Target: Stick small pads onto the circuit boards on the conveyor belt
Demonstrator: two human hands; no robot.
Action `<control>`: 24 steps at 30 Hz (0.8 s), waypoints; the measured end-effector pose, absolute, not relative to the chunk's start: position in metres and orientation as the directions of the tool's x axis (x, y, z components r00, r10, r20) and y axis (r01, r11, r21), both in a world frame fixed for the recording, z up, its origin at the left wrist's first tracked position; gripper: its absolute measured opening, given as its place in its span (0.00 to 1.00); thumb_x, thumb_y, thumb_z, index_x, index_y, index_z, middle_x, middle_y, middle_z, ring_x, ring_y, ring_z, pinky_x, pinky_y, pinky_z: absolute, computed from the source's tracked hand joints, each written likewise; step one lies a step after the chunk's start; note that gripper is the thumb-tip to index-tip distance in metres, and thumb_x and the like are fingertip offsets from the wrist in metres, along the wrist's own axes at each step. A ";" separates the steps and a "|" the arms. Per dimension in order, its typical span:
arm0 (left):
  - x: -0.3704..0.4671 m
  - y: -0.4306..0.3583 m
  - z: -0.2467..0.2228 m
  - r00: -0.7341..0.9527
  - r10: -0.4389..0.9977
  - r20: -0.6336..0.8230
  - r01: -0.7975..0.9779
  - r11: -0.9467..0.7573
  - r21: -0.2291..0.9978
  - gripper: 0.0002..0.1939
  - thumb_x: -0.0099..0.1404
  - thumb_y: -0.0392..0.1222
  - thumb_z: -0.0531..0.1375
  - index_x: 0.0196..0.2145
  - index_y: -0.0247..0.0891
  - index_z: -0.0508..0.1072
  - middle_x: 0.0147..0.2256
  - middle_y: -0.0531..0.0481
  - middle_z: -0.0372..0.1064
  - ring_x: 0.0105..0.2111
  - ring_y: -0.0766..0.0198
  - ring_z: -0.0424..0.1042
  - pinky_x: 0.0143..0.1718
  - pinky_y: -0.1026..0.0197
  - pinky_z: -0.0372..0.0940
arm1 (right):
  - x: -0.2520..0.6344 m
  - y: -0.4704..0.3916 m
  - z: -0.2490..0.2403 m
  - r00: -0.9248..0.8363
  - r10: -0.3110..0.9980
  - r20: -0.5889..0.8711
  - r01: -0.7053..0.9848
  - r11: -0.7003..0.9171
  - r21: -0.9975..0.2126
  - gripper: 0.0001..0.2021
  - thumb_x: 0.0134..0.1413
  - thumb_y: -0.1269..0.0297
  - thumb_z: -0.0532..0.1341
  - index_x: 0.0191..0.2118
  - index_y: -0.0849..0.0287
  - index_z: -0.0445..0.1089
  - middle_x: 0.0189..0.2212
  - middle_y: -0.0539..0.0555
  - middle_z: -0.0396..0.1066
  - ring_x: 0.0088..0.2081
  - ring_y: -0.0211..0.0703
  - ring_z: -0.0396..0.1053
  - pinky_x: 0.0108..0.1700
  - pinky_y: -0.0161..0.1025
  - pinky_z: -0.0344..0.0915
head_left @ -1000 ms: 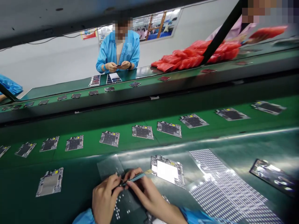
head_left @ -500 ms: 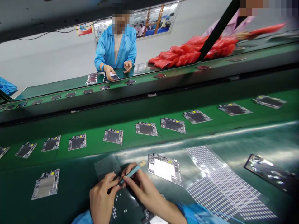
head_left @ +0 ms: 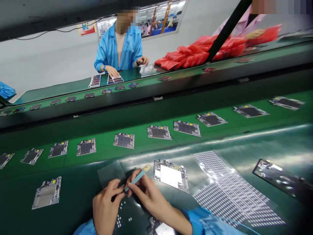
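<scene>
My right hand point(head_left: 149, 192) pinches a pair of teal tweezers point(head_left: 137, 179), their tan back end raised and their tip pointing down to the left. That tip meets the fingertips of my left hand point(head_left: 106, 202). The left thumb and fingers are closed together on something small, which I cannot make out. Below the hands, small white round stickers point(head_left: 119, 220) lie on a dark surface. Just right of my right hand is a circuit board point(head_left: 171, 176) with a bright white area. Another circuit board point(head_left: 161, 227) lies partly hidden under my right forearm.
Sheets of white dots point(head_left: 227, 186) lie to the right, near a dark shiny panel point(head_left: 276, 178). At left lies a board with a grey plate point(head_left: 46, 193). Several boards ride the green belt point(head_left: 105, 155). Across it, a person in blue point(head_left: 119, 49) stands near red bags point(head_left: 186, 57).
The tweezers' raised end tilts up slightly more; both hands stay close together. Boards on the near belt have shifted right. The person opposite has drawn one hand away to the right.
</scene>
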State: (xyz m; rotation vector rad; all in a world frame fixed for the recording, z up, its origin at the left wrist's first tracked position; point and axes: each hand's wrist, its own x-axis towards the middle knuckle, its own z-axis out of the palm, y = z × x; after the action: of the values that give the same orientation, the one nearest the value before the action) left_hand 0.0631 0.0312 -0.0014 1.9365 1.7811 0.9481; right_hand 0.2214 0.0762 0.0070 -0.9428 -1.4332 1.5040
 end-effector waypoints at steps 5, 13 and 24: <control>0.064 0.031 0.000 -0.026 0.970 0.240 0.732 -0.145 0.666 0.14 0.61 0.35 0.58 0.43 0.50 0.66 0.33 0.63 0.79 0.35 0.63 0.79 0.36 0.64 0.74 | 0.223 0.078 0.007 -0.359 0.933 -0.020 -0.141 -0.075 -0.987 0.19 0.55 0.44 0.58 0.34 0.54 0.57 0.29 0.48 0.64 0.27 0.39 0.69 0.32 0.40 0.68; 0.048 0.031 -0.015 0.076 0.959 0.273 0.713 -0.244 0.657 0.14 0.65 0.46 0.59 0.49 0.52 0.65 0.37 0.62 0.78 0.38 0.64 0.78 0.38 0.68 0.73 | 0.275 0.131 0.047 -0.105 0.983 0.150 0.251 0.172 -0.953 0.06 0.60 0.60 0.52 0.37 0.55 0.61 0.28 0.51 0.70 0.32 0.44 0.71 0.37 0.41 0.68; 0.051 0.040 -0.043 0.172 0.892 0.419 0.649 -0.422 0.633 0.17 0.66 0.59 0.52 0.48 0.53 0.70 0.43 0.56 0.76 0.44 0.61 0.75 0.46 0.65 0.70 | 0.393 0.274 0.042 0.278 0.948 0.156 0.765 -0.121 -0.632 0.22 0.24 0.70 0.75 0.08 0.56 0.58 0.10 0.48 0.59 0.17 0.46 0.65 0.22 0.40 0.59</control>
State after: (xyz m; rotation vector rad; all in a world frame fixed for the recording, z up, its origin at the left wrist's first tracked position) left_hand 0.0511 0.0404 -0.0426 2.1440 1.4711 1.1087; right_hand 0.3926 0.2737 0.0425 -1.9346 -1.5359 0.3807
